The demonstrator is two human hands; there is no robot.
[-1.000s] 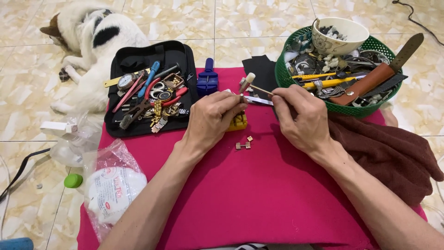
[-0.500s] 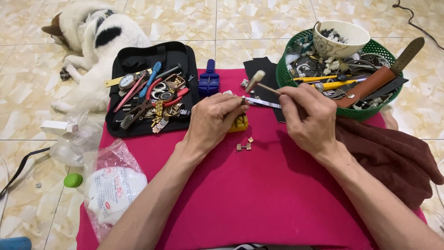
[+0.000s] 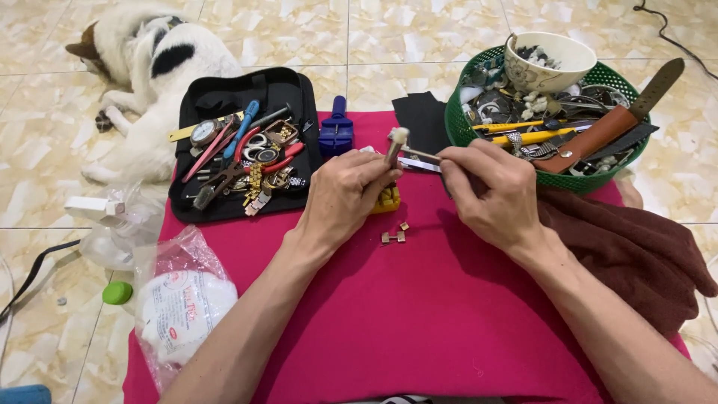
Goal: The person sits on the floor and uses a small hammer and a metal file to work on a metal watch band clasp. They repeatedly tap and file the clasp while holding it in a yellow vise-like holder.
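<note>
Counts: 2 hands (left (image 3: 348,196), right (image 3: 493,196)). 1 small hammer (image 3: 395,142). 1 yellow block (image 3: 387,199). 2 loose metal band links (image 3: 394,236) on 1 pink cloth (image 3: 419,314). 1 blue link tool (image 3: 336,135). 1 black tool case (image 3: 288,82). 1 green basket (image 3: 479,146) with 1 white bowl (image 3: 550,63) and 1 brown strap (image 3: 598,138) inside. 1 brown towel (image 3: 628,247). 1 black cloth (image 3: 419,120). 1 plastic bag (image 3: 183,307). 1 green cap (image 3: 117,292). 1 cat (image 3: 161,82) on the floor. Small basket parts: too many to count.
</note>
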